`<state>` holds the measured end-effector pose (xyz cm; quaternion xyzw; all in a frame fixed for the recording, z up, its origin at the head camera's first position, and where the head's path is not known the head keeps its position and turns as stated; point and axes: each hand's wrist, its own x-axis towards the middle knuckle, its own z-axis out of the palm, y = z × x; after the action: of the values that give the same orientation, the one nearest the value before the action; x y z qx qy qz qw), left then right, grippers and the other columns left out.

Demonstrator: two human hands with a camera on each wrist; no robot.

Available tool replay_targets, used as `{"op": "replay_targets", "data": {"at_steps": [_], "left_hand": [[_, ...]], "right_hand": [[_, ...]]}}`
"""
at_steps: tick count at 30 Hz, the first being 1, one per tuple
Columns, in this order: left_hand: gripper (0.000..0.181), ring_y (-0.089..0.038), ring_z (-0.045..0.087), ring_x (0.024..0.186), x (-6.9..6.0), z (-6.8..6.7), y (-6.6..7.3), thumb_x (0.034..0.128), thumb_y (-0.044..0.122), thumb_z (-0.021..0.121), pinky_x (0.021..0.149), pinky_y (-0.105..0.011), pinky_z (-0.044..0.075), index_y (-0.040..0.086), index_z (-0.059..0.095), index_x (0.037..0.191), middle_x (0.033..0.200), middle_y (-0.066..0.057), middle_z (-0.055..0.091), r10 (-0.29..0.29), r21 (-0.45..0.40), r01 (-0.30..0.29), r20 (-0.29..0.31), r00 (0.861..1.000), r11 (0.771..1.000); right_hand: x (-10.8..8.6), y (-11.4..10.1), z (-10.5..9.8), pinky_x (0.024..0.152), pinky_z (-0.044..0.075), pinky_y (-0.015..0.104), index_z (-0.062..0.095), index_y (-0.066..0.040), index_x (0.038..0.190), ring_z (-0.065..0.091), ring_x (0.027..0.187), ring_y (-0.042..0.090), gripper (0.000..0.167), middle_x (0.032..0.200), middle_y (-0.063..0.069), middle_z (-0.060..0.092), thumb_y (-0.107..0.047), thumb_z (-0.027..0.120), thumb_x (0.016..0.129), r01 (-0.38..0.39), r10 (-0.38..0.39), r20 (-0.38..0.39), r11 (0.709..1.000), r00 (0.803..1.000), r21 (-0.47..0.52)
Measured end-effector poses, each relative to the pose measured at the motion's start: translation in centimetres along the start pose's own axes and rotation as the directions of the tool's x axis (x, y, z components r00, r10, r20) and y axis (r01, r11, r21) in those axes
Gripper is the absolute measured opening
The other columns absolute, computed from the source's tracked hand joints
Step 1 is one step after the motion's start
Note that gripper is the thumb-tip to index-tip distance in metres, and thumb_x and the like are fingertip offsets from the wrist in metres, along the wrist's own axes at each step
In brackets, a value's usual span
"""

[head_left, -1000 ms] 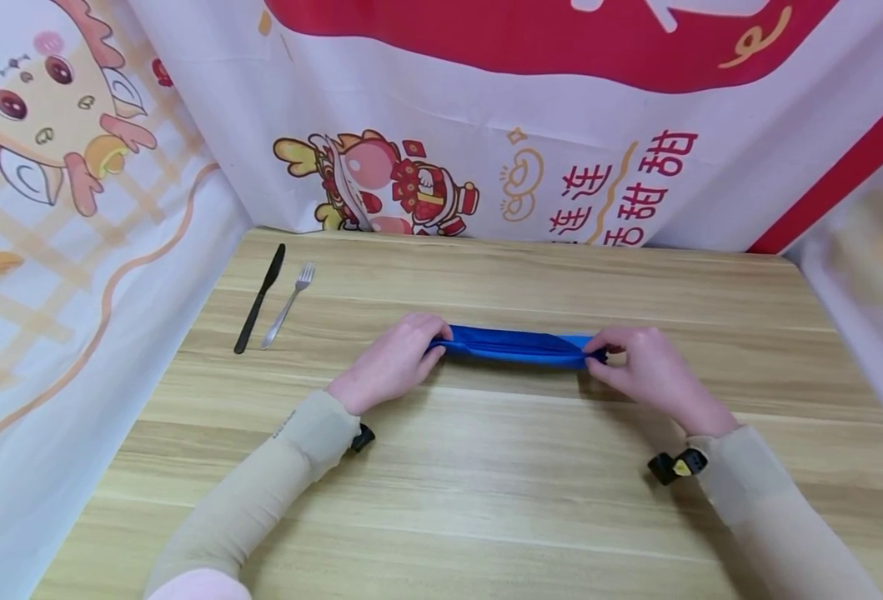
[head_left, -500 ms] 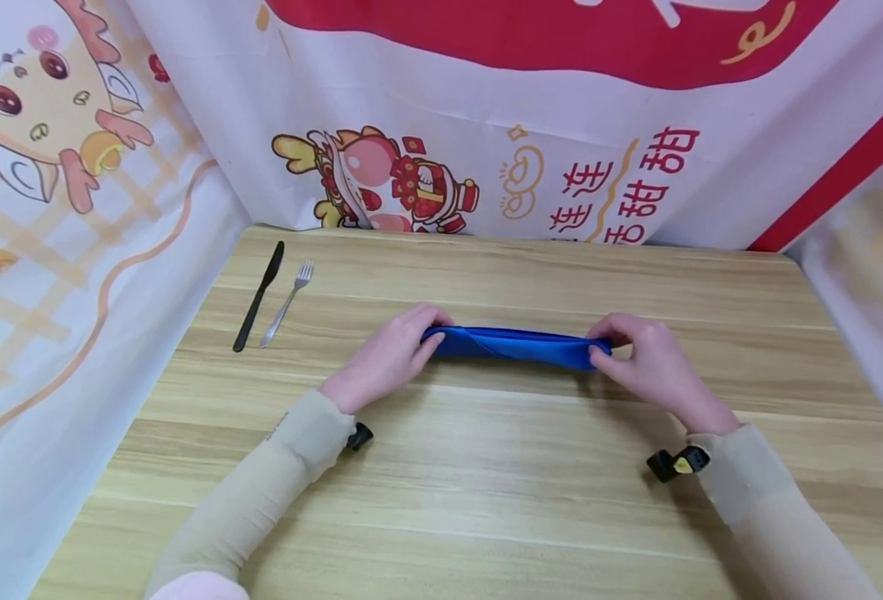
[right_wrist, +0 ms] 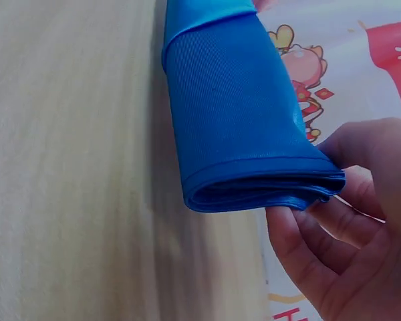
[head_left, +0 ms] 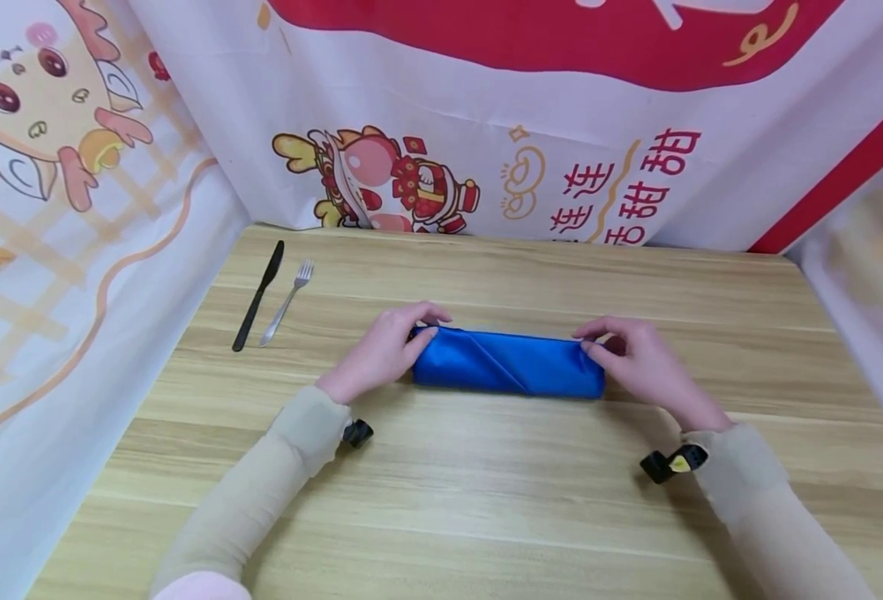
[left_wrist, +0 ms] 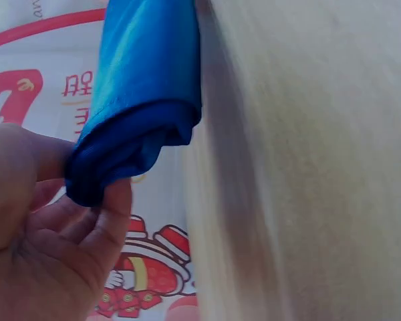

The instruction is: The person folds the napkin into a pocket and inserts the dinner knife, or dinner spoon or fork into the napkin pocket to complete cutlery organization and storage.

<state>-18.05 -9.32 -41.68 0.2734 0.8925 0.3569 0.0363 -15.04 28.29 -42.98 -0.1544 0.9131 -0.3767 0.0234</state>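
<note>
A blue cloth [head_left: 501, 362], satiny and folded into a long flat strip, spans the gap between both hands in the head view. My left hand [head_left: 381, 346] pinches its far left corner between thumb and fingers. At the far right corner, my right hand [head_left: 639, 362] pinches it the same way. In the left wrist view the end of the cloth [left_wrist: 144, 87] shows several rolled layers beside the left hand [left_wrist: 53, 227]. The right wrist view shows the other end of the cloth [right_wrist: 240, 114], its stacked folds gripped by the right hand [right_wrist: 367, 221].
A black knife [head_left: 258, 296] and a silver fork [head_left: 287, 302] lie side by side at the left of the wooden table [head_left: 486, 492]. Printed cloth hangings [head_left: 411, 100] stand along the table's back and sides. A small black camera sits on each wrist.
The blue strip has turned so that its broad, diagonally creased face shows, its lower edge hanging nearer the person. Both hands have kept their pinch, shifting slightly. Knife and fork stay put.
</note>
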Motion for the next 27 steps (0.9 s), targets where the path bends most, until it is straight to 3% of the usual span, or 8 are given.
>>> {"op": "replay_targets", "data": {"at_steps": [5, 17, 20, 24, 27], "left_hand": [[0.026, -0.024, 0.056, 0.124, 0.5, 0.1, -0.8, 0.1064, 0.015, 0.056, 0.109, -0.047, 0.041, 0.012, 0.064, 0.131, 0.130, -0.004, 0.065, -0.074, 0.004, 0.074, 0.033, 0.997, 0.997], [0.026, -0.023, 0.057, 0.118, 2.1, 0.3, -2.3, 0.1071, 0.016, 0.055, 0.103, -0.044, 0.046, 0.013, 0.062, 0.132, 0.129, -0.006, 0.063, -0.129, -0.042, 0.128, -0.011, 0.992, 0.991], [0.026, -0.024, 0.057, 0.116, 2.3, 0.3, -2.5, 0.1072, 0.016, 0.055, 0.102, -0.044, 0.047, 0.013, 0.062, 0.132, 0.129, -0.007, 0.063, -0.142, -0.047, 0.141, -0.009, 0.990, 0.989], [0.027, -0.024, 0.060, 0.111, 2.4, 0.2, -3.1, 0.1070, 0.015, 0.055, 0.098, -0.043, 0.050, 0.009, 0.061, 0.132, 0.128, -0.009, 0.063, -0.141, -0.055, 0.140, -0.007, 0.990, 0.989], [0.028, -0.023, 0.063, 0.107, 2.0, -0.1, -3.4, 0.1065, 0.016, 0.056, 0.096, -0.042, 0.052, 0.008, 0.060, 0.133, 0.127, -0.010, 0.063, -0.157, -0.061, 0.156, -0.015, 0.988, 0.986]], "right_hand": [[0.6, 0.9, 0.9, 0.071, 0.052, 0.033, 0.073, -0.013, 0.121, 0.059, 0.087, 0.023, 0.025, 0.115, 0.004, 0.069, -0.027, 0.064, 0.103, -0.018, 0.018, 0.012, 0.999, 1.000, 0.036], [2.4, 2.5, 2.3, 0.072, 0.048, 0.033, 0.071, -0.012, 0.124, 0.057, 0.091, 0.026, 0.033, 0.115, 0.007, 0.069, -0.036, 0.061, 0.104, -0.067, 0.078, -0.069, 0.987, 0.995, 0.143], [2.7, 2.8, 2.5, 0.081, 0.049, 0.034, 0.071, -0.011, 0.125, 0.059, 0.098, 0.026, 0.034, 0.118, 0.008, 0.069, -0.035, 0.061, 0.104, -0.067, 0.080, -0.077, 0.984, 0.994, 0.162], [2.7, 3.2, 2.6, 0.096, 0.048, 0.044, 0.069, -0.009, 0.128, 0.060, 0.109, 0.027, 0.037, 0.124, 0.010, 0.067, -0.035, 0.061, 0.104, -0.078, 0.092, -0.070, 0.979, 0.993, 0.187], [2.4, 3.5, 2.3, 0.100, 0.047, 0.050, 0.068, -0.008, 0.131, 0.060, 0.113, 0.028, 0.040, 0.126, 0.011, 0.066, -0.036, 0.061, 0.104, -0.094, 0.109, -0.068, 0.977, 0.992, 0.192]]}}
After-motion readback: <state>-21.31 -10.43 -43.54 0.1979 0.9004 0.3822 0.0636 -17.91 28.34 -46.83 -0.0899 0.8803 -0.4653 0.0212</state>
